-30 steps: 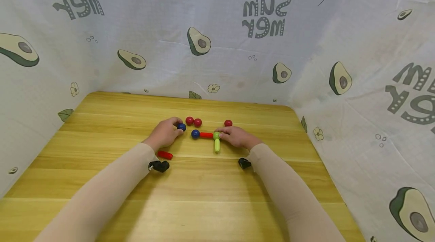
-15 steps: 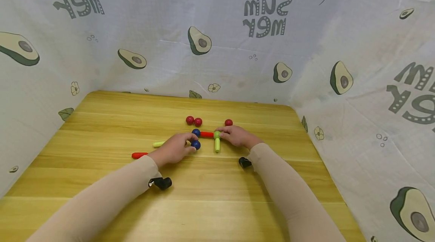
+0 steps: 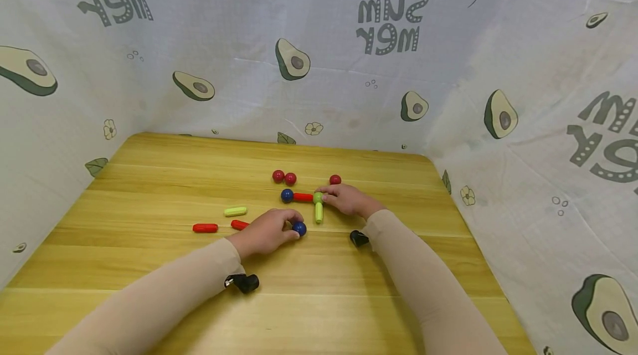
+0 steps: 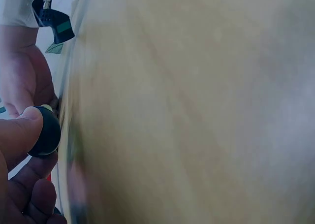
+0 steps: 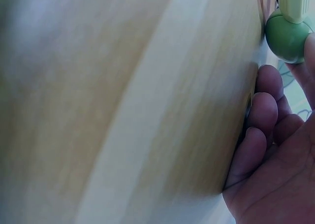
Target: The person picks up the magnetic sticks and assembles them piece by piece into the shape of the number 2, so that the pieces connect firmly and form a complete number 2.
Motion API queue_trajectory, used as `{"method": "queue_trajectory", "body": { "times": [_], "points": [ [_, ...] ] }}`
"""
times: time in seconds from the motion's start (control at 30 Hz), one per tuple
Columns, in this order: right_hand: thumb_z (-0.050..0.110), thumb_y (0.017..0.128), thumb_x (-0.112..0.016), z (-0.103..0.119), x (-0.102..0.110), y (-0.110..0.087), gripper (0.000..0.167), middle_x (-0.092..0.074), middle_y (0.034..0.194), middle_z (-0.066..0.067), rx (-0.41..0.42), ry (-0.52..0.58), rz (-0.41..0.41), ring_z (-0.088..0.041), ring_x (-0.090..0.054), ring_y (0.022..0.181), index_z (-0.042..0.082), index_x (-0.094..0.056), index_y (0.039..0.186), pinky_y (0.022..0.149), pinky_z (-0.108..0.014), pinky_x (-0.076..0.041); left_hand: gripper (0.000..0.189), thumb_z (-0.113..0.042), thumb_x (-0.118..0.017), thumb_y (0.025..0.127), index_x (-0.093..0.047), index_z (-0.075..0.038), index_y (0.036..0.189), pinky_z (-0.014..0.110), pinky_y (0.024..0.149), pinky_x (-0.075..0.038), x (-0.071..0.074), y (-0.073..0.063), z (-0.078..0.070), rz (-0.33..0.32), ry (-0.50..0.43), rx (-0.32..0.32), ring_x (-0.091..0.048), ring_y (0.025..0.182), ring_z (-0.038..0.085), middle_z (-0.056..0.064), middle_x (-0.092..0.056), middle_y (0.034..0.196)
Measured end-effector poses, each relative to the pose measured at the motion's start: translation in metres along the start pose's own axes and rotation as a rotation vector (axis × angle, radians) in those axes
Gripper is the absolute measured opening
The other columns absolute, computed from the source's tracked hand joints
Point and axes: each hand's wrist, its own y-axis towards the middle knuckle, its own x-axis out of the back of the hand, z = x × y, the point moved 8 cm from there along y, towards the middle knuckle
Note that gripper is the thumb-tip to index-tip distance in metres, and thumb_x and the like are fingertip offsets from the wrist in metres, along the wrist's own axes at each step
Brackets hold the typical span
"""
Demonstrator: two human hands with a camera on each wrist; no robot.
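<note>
A blue ball [image 3: 299, 229] is pinched between the thumb and fingers of my left hand [image 3: 269, 231], low over the table. In the left wrist view the same blue ball [image 4: 47, 133] looks dark against the thumb. My right hand [image 3: 346, 200] holds a green ball [image 3: 318, 197] between thumb and fingers. Joined to that ball are a red stick [image 3: 303, 197] running left and a yellow-green stick [image 3: 319, 213] pointing toward me. Another blue ball [image 3: 287, 195] sits at the red stick's far end. The right wrist view shows the green ball [image 5: 288, 36] at the fingertips.
Two red balls [image 3: 284, 178] lie together behind the joined pieces, and a third red ball [image 3: 335, 179] lies behind my right hand. Left of my left hand are a loose yellow-green stick [image 3: 235, 211] and two red sticks [image 3: 205, 228]. A printed cloth [image 3: 329, 100] surrounds the wooden table [image 3: 309, 299].
My left hand has moved right and toward me with the blue ball, from beside the red balls to in front of the joined pieces. The loose sticks have come into view. The right hand stays put.
</note>
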Motion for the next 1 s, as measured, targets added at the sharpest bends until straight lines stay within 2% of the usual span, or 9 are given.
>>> {"method": "queue_trajectory", "body": {
  "times": [0.3, 0.6, 1.0],
  "points": [
    [0.037, 0.112, -0.049, 0.002, 0.0, -0.002, 0.042, -0.058, 0.153, -0.014, 0.013, -0.002, -0.004, -0.039, -0.049, 0.146, 0.026, -0.058, 0.152, 0.125, -0.061, -0.03, 0.033, -0.024, -0.074, 0.1, -0.068, -0.014, 0.131, 0.046, 0.107, -0.051, -0.01, -0.002, -0.011, 0.022, -0.001, -0.011, -0.065, 0.112, 0.02, 0.003, -0.073, 0.121],
    [0.037, 0.112, -0.05, 0.002, 0.001, -0.002, 0.042, -0.061, 0.149, -0.013, 0.016, 0.002, -0.005, -0.037, -0.053, 0.141, 0.027, -0.059, 0.151, 0.124, -0.06, -0.033, 0.032, -0.025, -0.075, 0.1, -0.069, -0.015, 0.129, 0.044, 0.103, -0.052, -0.019, 0.001, -0.014, 0.025, 0.019, -0.014, -0.064, 0.108, 0.017, 0.001, -0.072, 0.12],
    [0.037, 0.112, -0.049, 0.003, 0.001, -0.002, 0.042, -0.06, 0.151, -0.014, 0.023, -0.019, -0.008, -0.039, -0.051, 0.144, 0.026, -0.059, 0.151, 0.124, -0.061, -0.033, 0.033, -0.024, -0.075, 0.099, -0.069, -0.013, 0.13, 0.048, 0.111, -0.048, -0.024, 0.006, -0.02, -0.006, 0.036, -0.036, -0.065, 0.121, 0.026, 0.004, -0.074, 0.125]
  ]
}}
